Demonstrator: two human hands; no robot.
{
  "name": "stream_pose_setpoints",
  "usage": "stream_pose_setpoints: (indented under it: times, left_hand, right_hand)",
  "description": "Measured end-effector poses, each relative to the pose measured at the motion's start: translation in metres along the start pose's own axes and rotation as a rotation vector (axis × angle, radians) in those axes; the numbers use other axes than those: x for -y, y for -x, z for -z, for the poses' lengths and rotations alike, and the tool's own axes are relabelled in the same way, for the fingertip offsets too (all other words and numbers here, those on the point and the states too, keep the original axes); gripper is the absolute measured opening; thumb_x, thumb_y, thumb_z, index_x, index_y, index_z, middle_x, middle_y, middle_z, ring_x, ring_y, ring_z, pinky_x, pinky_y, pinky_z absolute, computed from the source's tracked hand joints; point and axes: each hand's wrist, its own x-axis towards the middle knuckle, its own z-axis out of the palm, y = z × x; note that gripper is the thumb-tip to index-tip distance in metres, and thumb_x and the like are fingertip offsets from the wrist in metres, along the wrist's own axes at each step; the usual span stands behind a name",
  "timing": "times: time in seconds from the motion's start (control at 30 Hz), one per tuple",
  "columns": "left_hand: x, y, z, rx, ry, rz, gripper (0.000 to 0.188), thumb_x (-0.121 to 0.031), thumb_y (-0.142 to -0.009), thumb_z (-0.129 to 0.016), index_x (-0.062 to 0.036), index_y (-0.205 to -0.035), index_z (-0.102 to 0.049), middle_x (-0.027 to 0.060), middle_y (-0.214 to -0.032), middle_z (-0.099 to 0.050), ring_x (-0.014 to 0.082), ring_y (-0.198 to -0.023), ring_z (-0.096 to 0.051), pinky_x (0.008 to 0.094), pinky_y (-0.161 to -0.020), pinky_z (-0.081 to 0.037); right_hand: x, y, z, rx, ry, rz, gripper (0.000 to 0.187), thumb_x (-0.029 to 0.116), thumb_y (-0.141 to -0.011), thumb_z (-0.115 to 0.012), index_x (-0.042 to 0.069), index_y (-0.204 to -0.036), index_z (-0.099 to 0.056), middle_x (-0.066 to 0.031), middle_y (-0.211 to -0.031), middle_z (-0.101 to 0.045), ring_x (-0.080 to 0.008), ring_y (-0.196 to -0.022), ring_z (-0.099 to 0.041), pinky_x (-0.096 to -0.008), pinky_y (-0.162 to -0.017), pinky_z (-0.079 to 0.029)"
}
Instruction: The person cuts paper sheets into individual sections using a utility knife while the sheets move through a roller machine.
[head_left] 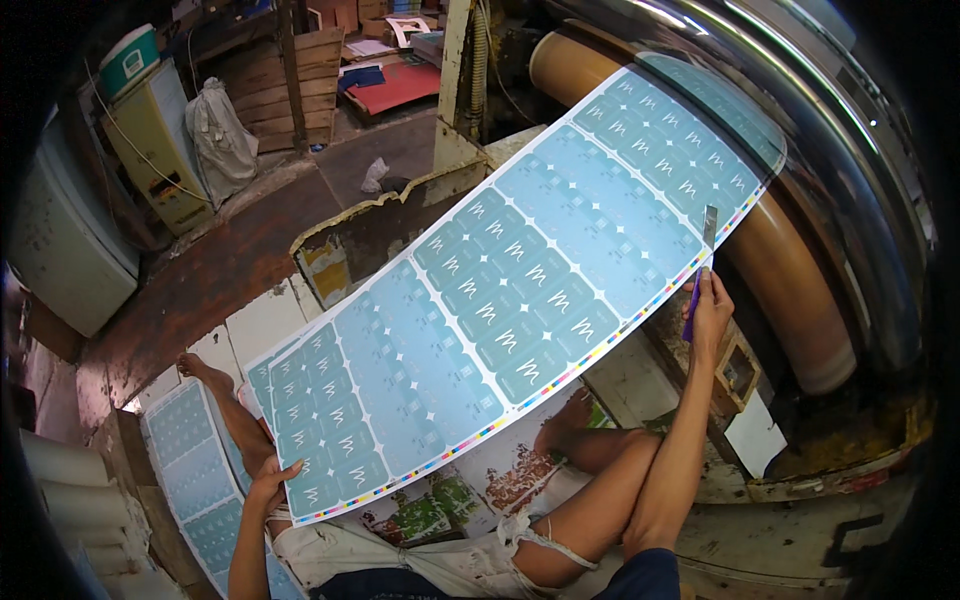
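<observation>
A long printed sheet [470, 320] with teal and pale blue panels and white script marks slopes across my lap, up to the machine's rollers. My left hand [270, 484] pinches its near left edge, thumb on top. My right hand [711, 305] is wrapped round a cutter knife [691, 312] with a purple handle, beside the sheet's right edge. Its flat metal blade points up and overlaps the colour-barred margin; whether it touches the paper I cannot tell. The sheet's far end curves under a dark bar.
A brown roller [800, 300] and a shiny metal cylinder [850, 130] stand at the right. More printed sheets [185, 440] lie at the left, next to my bare foot [190, 366]. A torn-edged metal guard [390, 205] rises beyond the sheet. A yellowish cabinet [155, 150] stands farther back.
</observation>
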Motion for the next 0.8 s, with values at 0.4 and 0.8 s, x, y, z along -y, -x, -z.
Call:
stream_pose_setpoints:
  times: [0.4, 0.8]
  left_hand:
    - [-0.001, 0.054, 0.006, -0.227, 0.143, -0.059, 0.046, 0.009, -0.086, -0.062, 0.0013, -0.128, -0.047, 0.0107, -0.116, -0.062, 0.0184, -0.107, -0.059, 0.0327, -0.096, -0.049]
    - [0.008, 0.083, 0.086, -0.485, -0.087, -0.058, 0.031, 0.003, -0.089, -0.064, 0.0014, -0.117, -0.051, 0.0098, -0.107, -0.065, 0.0171, -0.094, -0.063, 0.0308, -0.084, -0.053]
  right_hand:
    - [0.016, -0.014, 0.001, -0.078, 0.627, 0.811, 0.055, -0.015, -0.066, -0.053, 0.010, -0.110, -0.072, -0.0154, -0.118, -0.064, -0.0250, -0.101, -0.066, -0.0294, -0.088, -0.048]
    - [0.003, -0.036, 0.016, 0.063, 0.527, 0.587, 0.045, -0.011, -0.064, -0.048, -0.001, -0.102, -0.069, -0.0212, -0.092, -0.069, -0.0295, -0.087, -0.069, -0.0332, -0.080, -0.051]
